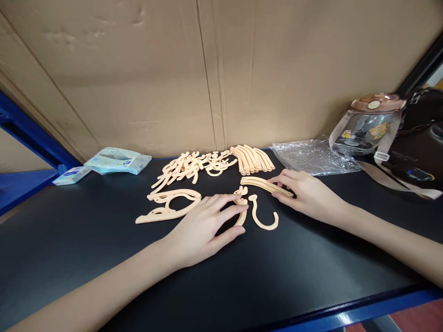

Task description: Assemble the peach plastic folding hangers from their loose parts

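One pack label [128,162] is illegible, left hand [200,227] spread on a curved piece [243,213], right hand [302,190] pinching a strip [260,183].

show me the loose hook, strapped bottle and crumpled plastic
Loose hook [265,227]: head view, bottom of its curve.
Strapped bottle [363,129]: head view, clear body.
Crumpled plastic [309,157]: head view, its middle.

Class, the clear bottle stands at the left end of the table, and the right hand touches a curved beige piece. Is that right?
Not the left end: the head view shows the clear bottle at the right end of the table. The right hand does touch a curved beige piece.
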Motion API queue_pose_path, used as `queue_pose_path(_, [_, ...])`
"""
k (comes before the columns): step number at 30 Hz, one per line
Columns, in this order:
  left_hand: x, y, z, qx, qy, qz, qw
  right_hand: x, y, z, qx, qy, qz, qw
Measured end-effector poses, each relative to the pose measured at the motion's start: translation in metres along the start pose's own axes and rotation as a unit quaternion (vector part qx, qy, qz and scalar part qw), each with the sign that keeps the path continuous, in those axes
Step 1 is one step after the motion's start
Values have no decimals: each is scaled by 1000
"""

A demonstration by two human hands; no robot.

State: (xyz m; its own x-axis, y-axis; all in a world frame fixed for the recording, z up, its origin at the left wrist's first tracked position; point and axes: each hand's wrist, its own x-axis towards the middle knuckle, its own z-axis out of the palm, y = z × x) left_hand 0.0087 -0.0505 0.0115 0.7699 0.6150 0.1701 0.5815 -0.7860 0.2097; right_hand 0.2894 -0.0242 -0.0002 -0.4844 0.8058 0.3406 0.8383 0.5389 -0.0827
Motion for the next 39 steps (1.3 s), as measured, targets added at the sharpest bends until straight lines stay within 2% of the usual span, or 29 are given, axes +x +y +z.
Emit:
queue_pose_path(3, [0, 1, -1, -3, 2, 1, 1000, 1, -3, -3, -22, 29, -57, 998])
queue_pose_path(6, [0, 2, -1, -3, 9, 10, 1000, 3, -13, -8, -65, 43, -181, 980])
queue_pose_path(9, [0, 1, 0, 2, 16, 8, 1000, 7, -27, -13, -139, 33, -318, 937])
queue_pose_path(11, [0, -1, 1, 1, 20, 4, 1000, 10, -34, -15, -188, 26, -382, 904])
queue_pose_path(13, [0, -2, 1, -10, 24, -3, 1000, 13, -37, -15, -217, 24, -416, 883])
queue_pose_path(15, [-1, -2, 1, -27, 33, -14, 999, 14, -36, -13, -217, 27, -419, 881])
queue_pose_path(17, [-1, -1, -1, -45, 49, -28, 997, 14, -32, -12, -189, 33, -405, 894])
queue_pose_path(20, [5, -1, -6, -43, 74, -46, 995, 12, -21, -11, -90, 49, -347, 932])
queue_pose_path(23, [20, -3, -11, -9, 88, -57, 994, 9, -10, -13, 56, 47, -227, 971])
queue_pose_path(25, [34, -6, -13, 10, 101, -65, 993, 8, -5, -15, 160, 37, -130, 978])
queue_pose_path(28, [58, -11, -16, 35, 106, -101, 989, 8, 0, -19, 303, 21, 9, 953])
queue_pose_path(30, [72, -14, -17, 50, 84, -139, 986, 9, 1, -21, 375, 21, 66, 925])
queue_pose_path(35, [91, -18, -17, 51, 27, -169, 984, 11, 1, -27, 496, 58, 128, 857])
queue_pose_path(39, [94, -18, -15, 40, 14, -178, 983, 11, 1, -30, 516, 48, 146, 842])
